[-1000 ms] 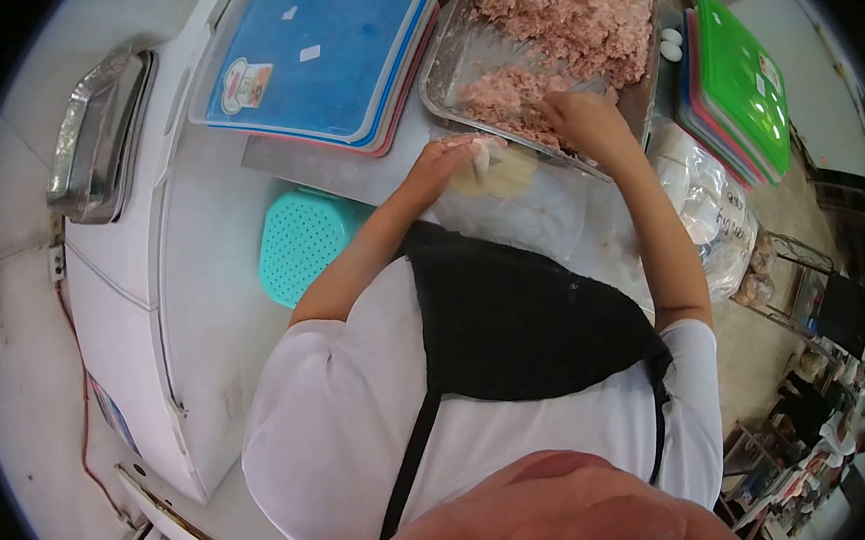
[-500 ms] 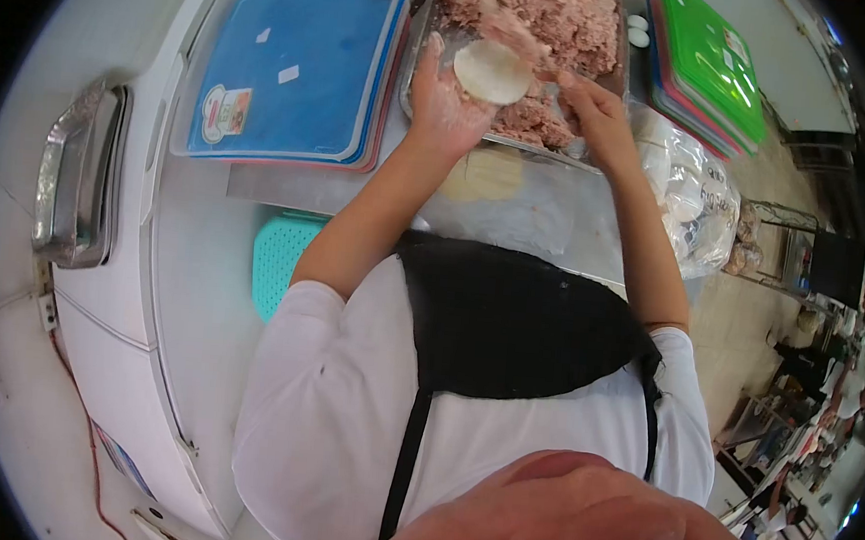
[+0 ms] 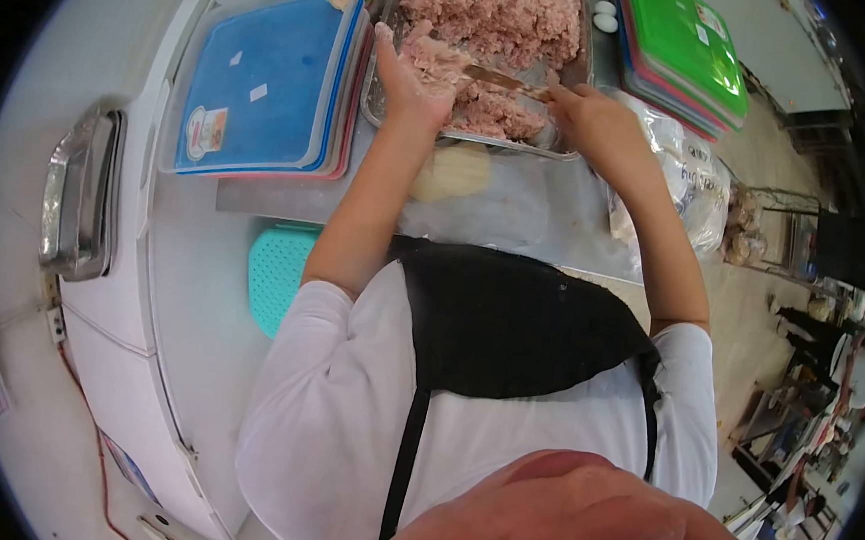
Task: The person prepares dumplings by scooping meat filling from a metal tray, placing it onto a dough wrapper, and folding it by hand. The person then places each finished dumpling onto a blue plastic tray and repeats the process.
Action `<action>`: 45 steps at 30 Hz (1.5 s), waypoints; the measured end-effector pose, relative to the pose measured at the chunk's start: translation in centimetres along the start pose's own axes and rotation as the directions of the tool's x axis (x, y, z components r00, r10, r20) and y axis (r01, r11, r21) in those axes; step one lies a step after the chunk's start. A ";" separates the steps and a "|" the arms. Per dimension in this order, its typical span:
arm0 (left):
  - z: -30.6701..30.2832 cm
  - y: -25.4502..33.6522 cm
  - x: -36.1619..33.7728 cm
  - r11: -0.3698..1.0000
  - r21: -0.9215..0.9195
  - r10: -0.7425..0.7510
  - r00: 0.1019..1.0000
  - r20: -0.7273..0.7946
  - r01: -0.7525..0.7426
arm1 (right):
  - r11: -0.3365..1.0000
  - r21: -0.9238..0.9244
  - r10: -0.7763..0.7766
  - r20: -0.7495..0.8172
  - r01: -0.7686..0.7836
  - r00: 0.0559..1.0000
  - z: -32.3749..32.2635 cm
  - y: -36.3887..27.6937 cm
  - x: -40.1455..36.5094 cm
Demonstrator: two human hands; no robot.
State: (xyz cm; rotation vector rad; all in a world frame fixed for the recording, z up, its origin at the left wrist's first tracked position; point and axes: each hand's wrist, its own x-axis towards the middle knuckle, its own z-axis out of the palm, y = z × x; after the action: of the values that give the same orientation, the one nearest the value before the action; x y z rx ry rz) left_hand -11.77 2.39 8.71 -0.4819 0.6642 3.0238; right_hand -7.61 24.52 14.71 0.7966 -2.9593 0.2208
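Note:
My left hand (image 3: 412, 90) is raised at the tray's near left corner, palm up and fingers curled. It carries a round dough wrapper, now largely covered by a smear of pink minced meat (image 3: 435, 62). In my right hand (image 3: 598, 126) I grip the handle of a flat, narrow spatula (image 3: 509, 81), its blade reaching left to the meat on the wrapper. Beneath both hands is a metal tray (image 3: 469, 144) with a big mound of minced meat (image 3: 491, 13) at its far side and a smaller heap (image 3: 499, 112) near me. Pale dough rounds (image 3: 452, 171) lie before the tray.
Blue-lidded containers (image 3: 265, 88) are stacked to the left, green-lidded ones (image 3: 674, 46) to the right. Two white eggs (image 3: 605, 17) sit by the tray. Plastic bags (image 3: 685, 177) lie at right. A turquoise perforated basket (image 3: 280, 274) is below the table edge.
The spatula has come across onto the wrapper, which now bears meat where it showed bare and white. The view has shifted, so the tray appears further left.

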 end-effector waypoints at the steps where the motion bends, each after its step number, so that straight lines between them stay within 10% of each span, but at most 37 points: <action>1: -0.8 -0.1 0.7 1.000 0.000 0.006 1.000 0.013 -0.006 | 0.999 0.033 -0.024 -0.045 0.025 0.999 -0.2 -0.2 -0.1; 2: -1.8 -0.2 1.3 1.000 0.002 0.008 1.000 0.023 -0.008 | 0.997 0.068 -0.041 -0.089 0.047 0.995 -0.3 -0.8 -0.3; 4: -5.2 -0.7 4.6 0.907 -0.262 -0.147 0.829 0.539 0.331 | 0.984 0.134 -0.093 -0.154 0.114 0.984 0.6 -0.7 -0.4; 6: -5.0 -1.1 4.1 0.868 -0.312 -0.139 0.791 0.596 0.387 | 0.960 0.190 -0.166 -0.206 0.205 0.965 3.1 0.3 0.0; 8: -1.2 -0.6 -0.3 0.965 -0.246 -0.046 0.978 0.201 0.096 | 0.873 0.392 -0.209 -0.236 0.290 0.949 1.8 2.4 0.2; 11: 0.7 0.1 -3.3 0.974 0.198 0.011 0.895 0.446 -0.110 | 0.690 0.720 -0.083 -0.020 0.072 0.996 -0.3 4.7 0.3; 14: 1.2 1.0 -4.8 0.334 0.694 0.243 0.770 0.590 -0.638 | 0.518 0.838 -0.119 0.271 -0.173 0.955 -2.0 4.7 0.0; 17: 2.3 2.5 -6.1 -0.094 0.686 0.082 0.681 0.728 -0.722 | 0.513 0.843 -0.237 0.323 -0.164 0.916 -2.8 4.4 -0.2; 20: 3.9 3.8 -7.1 0.044 0.802 -0.248 0.771 0.587 -0.596 | 0.566 0.824 -0.270 0.166 0.016 0.949 -1.1 4.3 -0.6; 23: 2.5 3.9 -6.0 0.036 0.739 -0.208 0.719 0.664 -0.672 | 0.608 0.790 -0.287 0.125 0.080 0.950 0.8 3.9 -0.3; 26: 3.0 4.1 -6.4 -0.345 0.759 -0.274 0.832 0.481 -0.552 | 0.674 0.729 -0.294 0.118 0.118 0.949 3.8 5.5 1.4; 31: -0.4 3.9 -3.7 -0.182 0.936 -0.148 0.950 0.276 -0.301 | 0.898 0.308 -0.211 -0.328 0.315 0.921 5.2 5.9 1.9; 35: -0.5 3.3 -3.9 -0.156 0.925 -0.103 0.937 0.333 -0.345 | 0.920 0.294 -0.217 -0.171 0.260 0.961 7.8 4.0 1.4; 38: -2.3 4.2 -2.9 -0.237 0.962 -0.170 0.981 0.096 -0.136 | 0.984 0.066 -0.169 0.112 0.163 0.979 9.1 8.5 2.0; 41: -0.2 4.0 -5.6 -0.144 0.858 -0.057 0.870 0.490 -0.493 | 0.916 0.398 -0.078 0.062 0.047 0.995 5.7 10.0 1.2; 45: 3.3 3.4 -6.4 -0.136 0.757 -0.088 0.769 0.633 -0.639 | 0.638 0.767 -0.161 0.036 0.077 0.986 0.4 8.3 0.0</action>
State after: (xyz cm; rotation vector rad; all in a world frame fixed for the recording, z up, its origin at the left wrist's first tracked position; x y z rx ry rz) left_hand -6.89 0.97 14.84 0.6560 2.7825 1.5381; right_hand -11.80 31.59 13.35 1.0766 -2.8107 1.5497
